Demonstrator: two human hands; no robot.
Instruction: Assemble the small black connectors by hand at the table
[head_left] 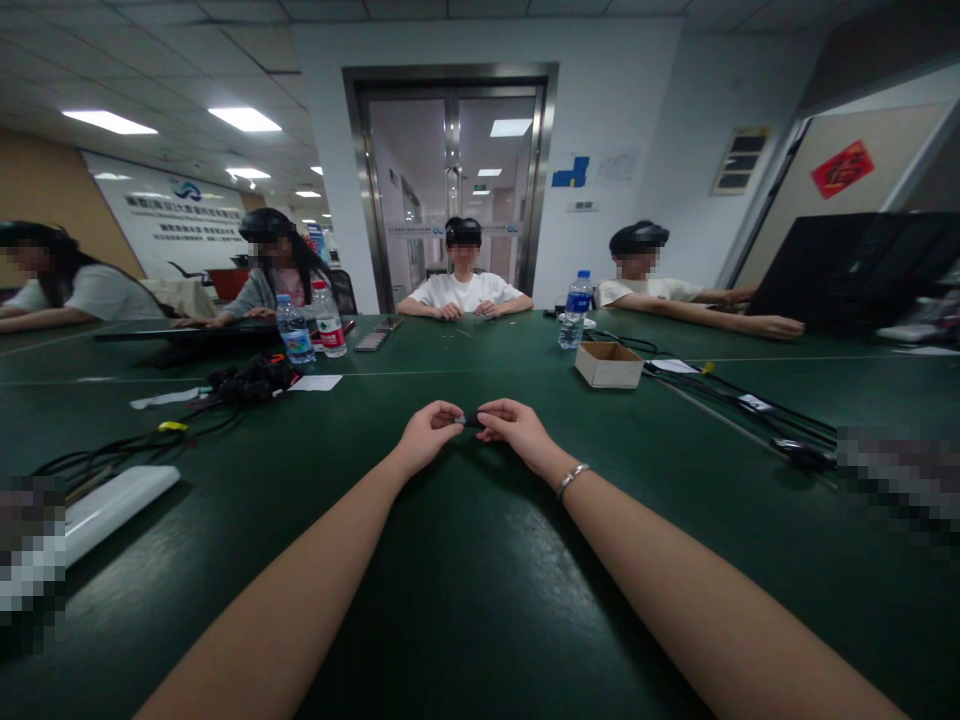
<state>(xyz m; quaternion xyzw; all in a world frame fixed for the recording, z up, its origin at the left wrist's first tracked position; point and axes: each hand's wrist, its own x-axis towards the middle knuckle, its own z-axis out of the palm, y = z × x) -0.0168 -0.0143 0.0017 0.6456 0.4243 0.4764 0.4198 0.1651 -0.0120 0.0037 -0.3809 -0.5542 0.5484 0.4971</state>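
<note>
Both my hands meet over the middle of the green table [450,540], holding a small dark object [471,420] between them. My left hand [429,436] pinches its left end, where a bit of lighter grey or clear material shows at the fingertips. On the other side, my right hand [519,430] closes its thumb and fingers on the dark end. A silver bracelet [572,481] circles my right wrist. The object is too small and too much covered by fingers to name its kind.
An open cardboard box [609,368] sits beyond my right hand. Water bottles [296,330] and a blue-labelled bottle [576,310] stand farther back. Black cables [750,400] run along the right, and a cable bundle [251,382] lies left near a white device [124,505]. Several people sit around the table.
</note>
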